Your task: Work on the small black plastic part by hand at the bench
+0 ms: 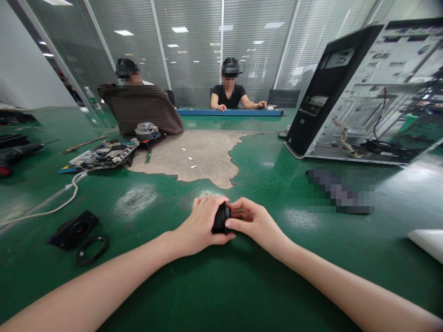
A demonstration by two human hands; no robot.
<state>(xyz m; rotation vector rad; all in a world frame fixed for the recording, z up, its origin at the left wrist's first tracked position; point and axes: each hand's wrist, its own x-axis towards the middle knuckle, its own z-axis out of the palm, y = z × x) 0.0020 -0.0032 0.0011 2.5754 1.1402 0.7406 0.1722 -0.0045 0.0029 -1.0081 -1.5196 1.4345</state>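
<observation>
Just above the green table, a small black ridged part (220, 219), like a lens or camera piece, sits between my hands. My left hand (204, 220) wraps round it from the left, thumb below and fingers over the top. From the right, the thumb and fingertips of my right hand (247, 219) pinch its ringed end. Much of the part is covered by my fingers. To the left lie a black square housing with a round opening (76, 230) and a separate black ring (92, 250).
An opened computer case (346, 97) stands at the right. Circuit boards (102, 156) and a white cable (71, 196) lie left, beside a power tool (19, 150). A torn brown sheet (204, 159) covers the table's middle. Two people sit across, one behind a blue bar (230, 112).
</observation>
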